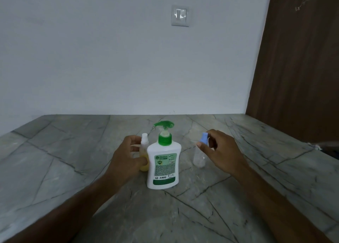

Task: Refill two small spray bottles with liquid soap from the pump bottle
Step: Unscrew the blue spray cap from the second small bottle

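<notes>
A white pump bottle [162, 160] with a green pump head and green label stands upright in the middle of the stone counter [73, 169]. Just left of it is a small spray bottle [144, 145] with a white top and yellowish liquid; my left hand [126, 158] curls its fingers and thumb round that bottle's body. To the right stands a small clear spray bottle [199, 157] with a blue top [204, 137]. My right hand [222, 151] pinches this blue top between thumb and fingers.
The grey veined counter meets a white wall at the back, where a light switch [180, 15] is mounted. A brown wooden panel [297, 68] rises at the right. A small dark object [328, 147] lies at the counter's far right edge.
</notes>
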